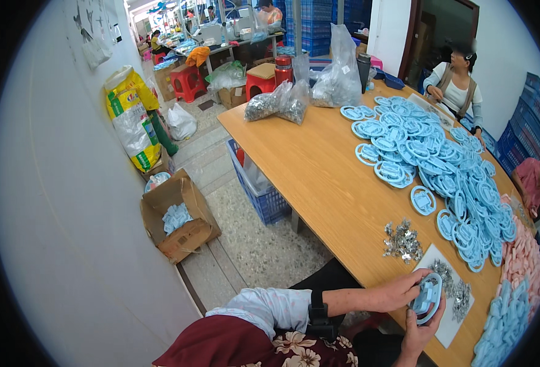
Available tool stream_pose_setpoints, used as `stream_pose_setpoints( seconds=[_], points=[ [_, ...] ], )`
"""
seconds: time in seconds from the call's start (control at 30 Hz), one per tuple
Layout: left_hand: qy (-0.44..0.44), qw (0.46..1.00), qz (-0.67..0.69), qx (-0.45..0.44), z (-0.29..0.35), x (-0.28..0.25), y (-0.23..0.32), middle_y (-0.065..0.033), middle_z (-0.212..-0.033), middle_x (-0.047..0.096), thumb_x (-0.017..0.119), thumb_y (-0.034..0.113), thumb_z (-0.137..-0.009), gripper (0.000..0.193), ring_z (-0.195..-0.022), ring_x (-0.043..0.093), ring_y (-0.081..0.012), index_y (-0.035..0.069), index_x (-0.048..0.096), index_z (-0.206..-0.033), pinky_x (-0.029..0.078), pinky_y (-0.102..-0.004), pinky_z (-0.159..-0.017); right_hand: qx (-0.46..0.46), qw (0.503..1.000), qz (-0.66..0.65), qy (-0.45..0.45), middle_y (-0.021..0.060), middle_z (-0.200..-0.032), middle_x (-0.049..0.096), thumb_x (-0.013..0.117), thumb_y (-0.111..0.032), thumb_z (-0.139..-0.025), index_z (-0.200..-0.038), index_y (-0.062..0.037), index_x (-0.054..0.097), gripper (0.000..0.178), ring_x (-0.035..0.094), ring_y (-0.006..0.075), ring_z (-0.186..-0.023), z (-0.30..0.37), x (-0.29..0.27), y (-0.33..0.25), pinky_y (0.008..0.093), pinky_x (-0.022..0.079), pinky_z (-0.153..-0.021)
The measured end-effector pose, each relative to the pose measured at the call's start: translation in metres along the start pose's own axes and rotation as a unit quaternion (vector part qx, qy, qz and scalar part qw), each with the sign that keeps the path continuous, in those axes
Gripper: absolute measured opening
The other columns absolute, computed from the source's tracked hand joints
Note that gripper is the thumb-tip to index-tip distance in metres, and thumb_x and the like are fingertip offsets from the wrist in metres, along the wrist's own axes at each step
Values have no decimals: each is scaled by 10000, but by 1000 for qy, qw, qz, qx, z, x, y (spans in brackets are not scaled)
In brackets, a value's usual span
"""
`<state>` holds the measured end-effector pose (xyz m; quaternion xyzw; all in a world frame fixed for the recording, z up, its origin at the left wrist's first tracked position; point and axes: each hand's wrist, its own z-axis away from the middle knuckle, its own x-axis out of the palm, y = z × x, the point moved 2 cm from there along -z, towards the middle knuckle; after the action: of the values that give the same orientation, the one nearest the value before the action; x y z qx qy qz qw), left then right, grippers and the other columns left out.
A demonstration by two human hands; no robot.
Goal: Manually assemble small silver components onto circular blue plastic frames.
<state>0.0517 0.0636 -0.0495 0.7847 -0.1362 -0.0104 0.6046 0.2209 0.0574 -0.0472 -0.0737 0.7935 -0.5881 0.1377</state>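
Near the front edge of the table, both my hands are around a light-blue oval plastic part (pixel 427 301), a ring with a raised block in its middle. My left hand (pixel 404 292) has its fingers at the part's upper left rim. From below, my right hand (pixel 421 335) grips the lower right rim between thumb and fingers. Under the hands lies a white board (pixel 446 333), with small shiny metal pieces (pixel 461 301) on it. A loose heap of similar metal pieces (pixel 403 241) sits on the wood just beyond the board.
A large pile of light-blue oval parts (pixel 447 162) covers the right of the wooden table (pixel 306 156). Pink pieces (pixel 522 251) and narrow blue pieces (pixel 501 327) lie nearer. Filled plastic bags (pixel 279 104) stand far off. A co-worker (pixel 459 88) sits across. An open carton (pixel 181 217) is on the floor.
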Motion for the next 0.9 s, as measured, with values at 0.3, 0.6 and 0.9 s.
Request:
stream_pose_setpoints(
  seconds=[0.3, 0.6, 0.9],
  points=[
    [63, 998, 8, 14, -7, 0, -30, -172, -1235, 546, 383, 23, -946, 484, -1195, 526, -248, -32, 331, -1425, 408, -367, -1052, 9, 999, -30, 32, 131, -1362, 512, 725, -67, -850, -1459, 22, 372, 710, 515, 214, -1237, -4, -22, 33, 364, 399, -1070],
    [158, 983, -88, 35, -2, -7, -20, -154, -1156, 591, 572, 114, -932, 502, -1068, 589, -228, -21, 393, -1381, 480, -352, -930, 103, 979, -159, 70, -18, -839, 599, 655, -111, -948, -1039, -80, 567, 131, 455, 23, -573, -22, -72, 63, 155, 355, -500],
    [-60, 983, -156, -78, -6, -10, -3, -141, -923, 674, 582, 192, -965, 327, -811, 654, -244, 25, 578, -1246, 516, -387, -711, 210, 977, 30, 17, -39, -694, 505, 719, -145, -861, -882, -48, 613, 146, 432, 39, -577, -26, -60, 31, 217, 301, -482]
  ],
)
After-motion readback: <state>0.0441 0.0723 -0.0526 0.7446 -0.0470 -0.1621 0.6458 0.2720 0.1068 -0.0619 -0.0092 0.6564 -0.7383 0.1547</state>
